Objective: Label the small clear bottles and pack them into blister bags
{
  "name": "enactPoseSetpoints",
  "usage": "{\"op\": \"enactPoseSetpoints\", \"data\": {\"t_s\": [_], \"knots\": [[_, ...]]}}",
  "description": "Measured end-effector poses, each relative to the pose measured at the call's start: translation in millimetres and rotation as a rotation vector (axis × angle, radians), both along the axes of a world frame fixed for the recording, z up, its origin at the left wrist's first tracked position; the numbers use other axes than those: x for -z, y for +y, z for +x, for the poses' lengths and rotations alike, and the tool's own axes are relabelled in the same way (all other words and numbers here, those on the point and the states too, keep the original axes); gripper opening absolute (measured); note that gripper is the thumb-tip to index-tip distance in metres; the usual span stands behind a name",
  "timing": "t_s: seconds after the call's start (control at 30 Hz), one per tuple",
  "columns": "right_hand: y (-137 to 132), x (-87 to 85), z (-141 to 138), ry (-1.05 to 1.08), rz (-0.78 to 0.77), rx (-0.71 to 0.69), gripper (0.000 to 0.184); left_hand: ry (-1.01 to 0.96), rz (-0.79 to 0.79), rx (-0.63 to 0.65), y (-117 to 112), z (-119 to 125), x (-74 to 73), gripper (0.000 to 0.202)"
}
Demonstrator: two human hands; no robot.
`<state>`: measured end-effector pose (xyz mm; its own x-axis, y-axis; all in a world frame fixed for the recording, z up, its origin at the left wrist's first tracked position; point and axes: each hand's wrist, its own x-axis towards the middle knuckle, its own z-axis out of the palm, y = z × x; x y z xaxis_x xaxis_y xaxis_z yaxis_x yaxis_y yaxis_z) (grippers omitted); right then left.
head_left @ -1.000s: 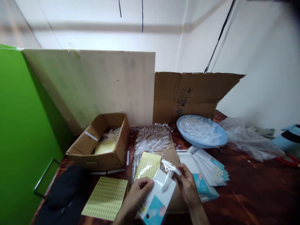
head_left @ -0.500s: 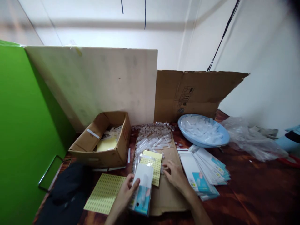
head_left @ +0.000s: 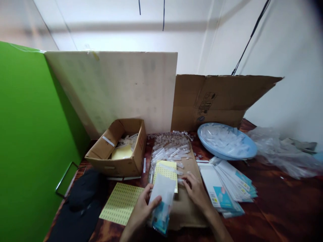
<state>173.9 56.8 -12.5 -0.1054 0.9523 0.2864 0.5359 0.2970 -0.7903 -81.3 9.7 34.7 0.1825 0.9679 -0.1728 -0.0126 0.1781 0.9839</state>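
My left hand (head_left: 142,210) grips a white and blue packet (head_left: 163,200) by its left edge, low in the middle of the view. My right hand (head_left: 195,191) rests just to the right on a flat piece of cardboard (head_left: 185,208). Its fingers are curled over a small clear plastic piece at the edge of a heap of such pieces (head_left: 169,151). A yellow sticker sheet (head_left: 165,171) lies partly under the packet. What the right fingers hold is too small to name.
A second yellow sticker sheet (head_left: 121,203) lies at the left, beside a black cloth (head_left: 80,205). An open cardboard box (head_left: 118,149) stands behind it. A fanned stack of packets (head_left: 227,188) and a blue bowl (head_left: 227,141) of clear pieces lie right. Crumpled plastic (head_left: 285,153) fills the far right.
My right hand let go of the packet's flap and moved up to the clear pieces on the cardboard. My left hand lowered the packet and keeps hold of it.
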Motion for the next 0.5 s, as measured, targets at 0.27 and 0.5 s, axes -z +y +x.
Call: {"op": "enactPoseSetpoints", "data": {"t_s": [0.27, 0.5], "knots": [[-18.0, -28.5, 16.2, 0.776, -0.016, 0.183, 0.026, -0.023, -0.013, 0.218, 3.1, 14.2, 4.7, 0.041], [-26.6, -36.8, 9.4, 1.038, -0.066, 0.193, 0.026, 0.033, -0.033, 0.242, 2.9, 19.0, 8.1, 0.046]]}}
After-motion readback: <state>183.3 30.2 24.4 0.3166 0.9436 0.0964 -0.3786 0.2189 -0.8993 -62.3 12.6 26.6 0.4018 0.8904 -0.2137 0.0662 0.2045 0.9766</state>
